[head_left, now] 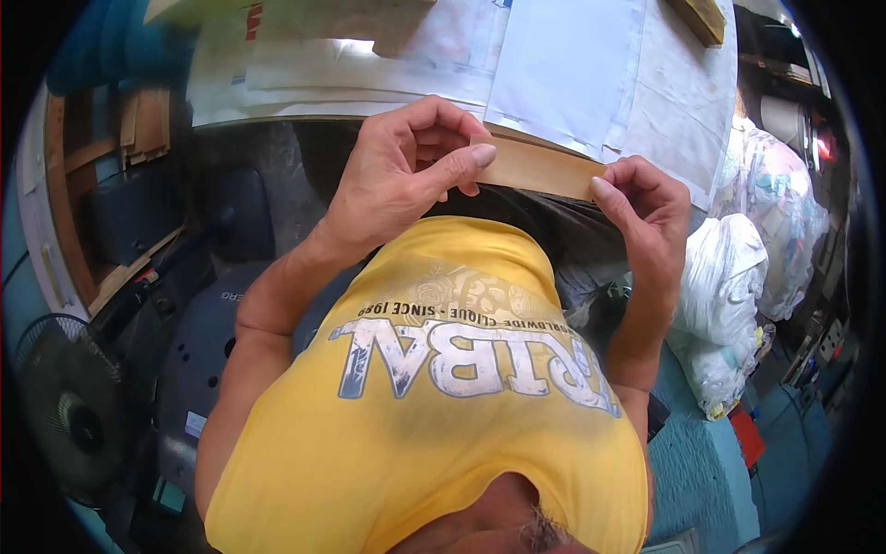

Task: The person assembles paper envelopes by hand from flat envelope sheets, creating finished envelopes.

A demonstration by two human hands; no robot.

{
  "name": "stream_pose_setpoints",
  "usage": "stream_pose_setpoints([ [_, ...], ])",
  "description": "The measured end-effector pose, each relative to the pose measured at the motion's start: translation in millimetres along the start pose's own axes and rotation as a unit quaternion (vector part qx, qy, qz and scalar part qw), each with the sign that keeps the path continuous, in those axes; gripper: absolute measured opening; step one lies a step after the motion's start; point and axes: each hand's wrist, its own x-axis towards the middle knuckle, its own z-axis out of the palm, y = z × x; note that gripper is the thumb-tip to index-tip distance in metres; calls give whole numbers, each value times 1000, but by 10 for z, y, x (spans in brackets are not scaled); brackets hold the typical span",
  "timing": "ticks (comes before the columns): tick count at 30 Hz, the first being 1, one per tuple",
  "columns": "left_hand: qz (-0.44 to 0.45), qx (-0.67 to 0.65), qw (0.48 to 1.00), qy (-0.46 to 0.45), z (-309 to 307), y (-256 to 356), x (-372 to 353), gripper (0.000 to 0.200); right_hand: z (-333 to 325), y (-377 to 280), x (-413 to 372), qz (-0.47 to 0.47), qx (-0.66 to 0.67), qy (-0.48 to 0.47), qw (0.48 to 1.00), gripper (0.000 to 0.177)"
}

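A flat tan strip is stretched between my two hands, just in front of the table's near edge and above my lap. My left hand pinches one end of it between thumb and fingers. At the other end my right hand grips the strip with thumb and fingertips. Just beyond the strip, white sheets of paper lie on the covered table.
A wooden block rests at the table's far right. Plastic bags stand on the right. On the left are a fan, a dark chair and a wooden shelf frame.
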Motion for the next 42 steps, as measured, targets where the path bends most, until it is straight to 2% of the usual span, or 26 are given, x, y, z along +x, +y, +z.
stream_pose_setpoints([
  [2,-17,-4,999,34,45,22,5,16,22,52,9,21,24,1,999,12],
  [8,8,62,986,152,200,-2,58,12,59,55,29,62,68,24,995,12],
  [14,-3,133,978,163,220,41,81,11,131,68,23,76,62,80,992,13],
  [18,-11,135,974,183,271,76,107,12,167,121,36,69,46,102,991,14],
  [32,-18,157,971,177,264,103,132,11,174,101,72,77,36,118,989,14],
  [42,-23,115,975,189,265,69,129,11,184,64,82,95,57,116,987,12],
])
